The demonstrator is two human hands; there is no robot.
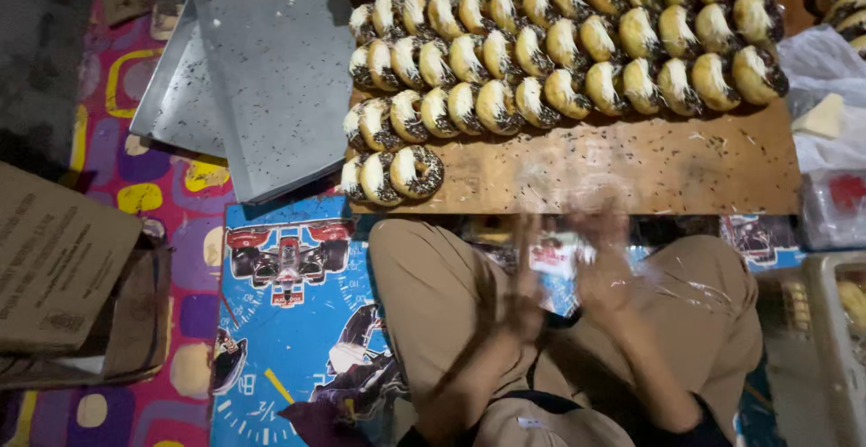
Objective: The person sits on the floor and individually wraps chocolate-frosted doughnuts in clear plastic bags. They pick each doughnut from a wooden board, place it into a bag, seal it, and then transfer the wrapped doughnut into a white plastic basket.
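A floor covered with a colourful patterned mat (pixel 162 176) and a blue sheet printed with a racing car (pixel 289 321), seen from above. A person sits cross-legged in tan trousers. Before their knees lies a low wooden board (pixel 631 163) strewn with chocolate sprinkles, carrying four rows of sprinkle-topped doughnuts (pixel 559 50) packed edge to edge along its far side. Two grey metal trays (pixel 262 77) lie overlapping left of the board; a cardboard box (pixel 63 267) sits at far left. Both hands are raised over the lap, blurred. The left hand (pixel 525 289) and right hand (pixel 603 276) hold a clear plastic bag (pixel 564 244) between them; the exact grip cannot be made out.
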